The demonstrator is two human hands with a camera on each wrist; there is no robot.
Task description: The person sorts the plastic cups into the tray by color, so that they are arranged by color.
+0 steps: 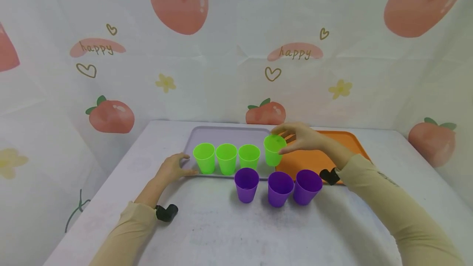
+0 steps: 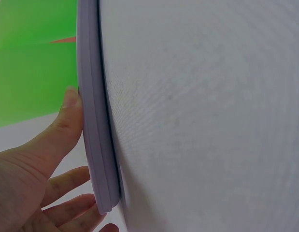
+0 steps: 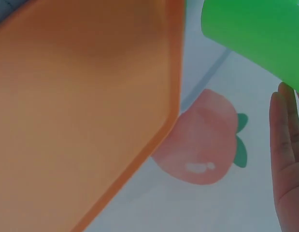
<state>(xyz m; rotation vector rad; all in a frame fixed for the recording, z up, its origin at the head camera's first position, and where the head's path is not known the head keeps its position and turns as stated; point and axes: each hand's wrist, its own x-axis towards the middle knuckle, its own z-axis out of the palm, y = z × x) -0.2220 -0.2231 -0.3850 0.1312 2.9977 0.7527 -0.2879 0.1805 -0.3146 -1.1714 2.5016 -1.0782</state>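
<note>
My right hand (image 1: 304, 138) has its thumb and fingers about a green cup (image 1: 272, 153), over the right end of the lilac tray (image 1: 229, 134). In the right wrist view, straight fingers (image 3: 284, 130) meet the side of that cup (image 3: 260, 38). Three more green cups stand upright in a row along the tray's front: a left one (image 1: 204, 160), a middle one (image 1: 226, 161) and a right one (image 1: 249, 158). My left hand (image 1: 173, 169) is at the tray's front left corner. Its thumb (image 2: 70, 99) lies at the tray rim, close by the leftmost cup (image 2: 33, 82).
Three purple cups, the left one (image 1: 246, 188), the middle one (image 1: 279, 192) and the right one (image 1: 306, 190), stand on the white table (image 1: 236, 233) before the trays. An orange tray (image 1: 306, 163) adjoins the lilac one. A fruit-print cloth (image 1: 221, 73) hangs behind.
</note>
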